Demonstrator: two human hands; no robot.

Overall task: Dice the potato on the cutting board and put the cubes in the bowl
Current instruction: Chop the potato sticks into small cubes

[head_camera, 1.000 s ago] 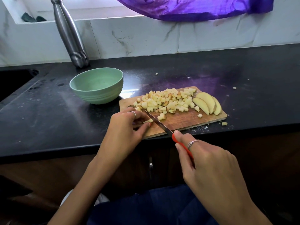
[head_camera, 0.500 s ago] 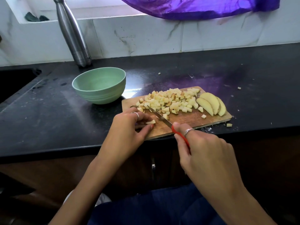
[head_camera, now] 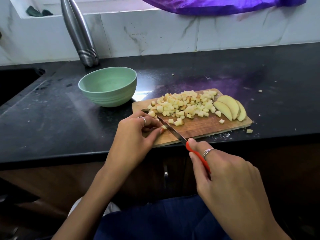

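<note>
While the right hand (head_camera: pixel 230 181) at five o'clock clenches the red handle of a knife (head_camera: pixel 174 131), its blade runs up toward eleven o'clock across the near left corner of the cutting board (head_camera: pixel 195 129). Just left of the blade, the left hand (head_camera: pixel 136 130) curls over the board's corner, fingertips pinching a small potato piece (head_camera: pixel 164 127) against the wood. Beyond them a heap of potato cubes (head_camera: pixel 187 105) covers the board's middle, with uncut potato slices (head_camera: pixel 230 108) leaning together at three o'clock. One stray cube (head_camera: pixel 249 130) lies on the black counter (head_camera: pixel 52 118) off the board's right corner. Touching the board's far left corner stands the green bowl (head_camera: pixel 108 86), holding no cubes. Behind it, at twelve o'clock, a steel bottle (head_camera: pixel 78 32) rises against the marble wall, and purple cloth (head_camera: pixel 216 5) hangs at one o'clock.
</note>
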